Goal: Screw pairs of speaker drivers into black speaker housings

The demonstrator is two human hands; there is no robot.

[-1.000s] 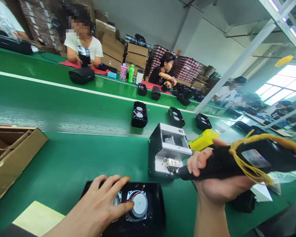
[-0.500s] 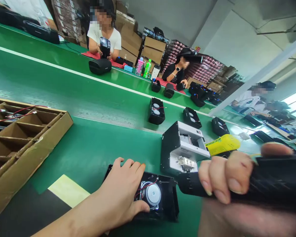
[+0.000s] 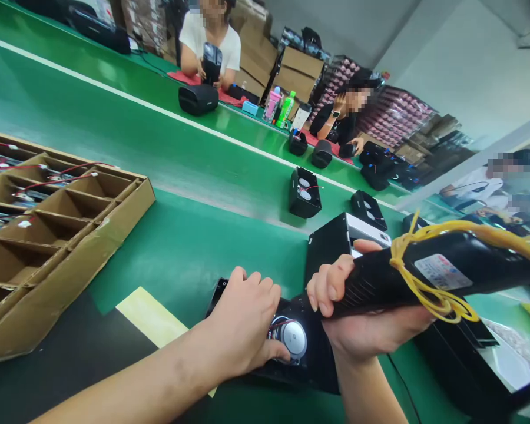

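Observation:
My left hand [image 3: 247,321] lies over the left part of a black speaker housing [image 3: 311,365], fingers curled on its top edge and thumb beside the round silver driver [image 3: 293,337]. My right hand [image 3: 357,318] is wrapped round a black electric screwdriver [image 3: 428,274] bound with yellow cord. The tool's front end is over the housing, just right of the driver. Its tip is hidden by my fingers.
A compartmented cardboard box [image 3: 57,229] with red-wired parts sits at left. A black-and-white screw feeder [image 3: 344,238] stands behind my right hand. More open speaker housings [image 3: 305,192] ride the green conveyor [image 3: 168,159]. Several people work at the far side.
The view has swung right and down. My right hand has brought the screwdriver down over the housing, in front of the screw feeder. My left hand stays on the housing.

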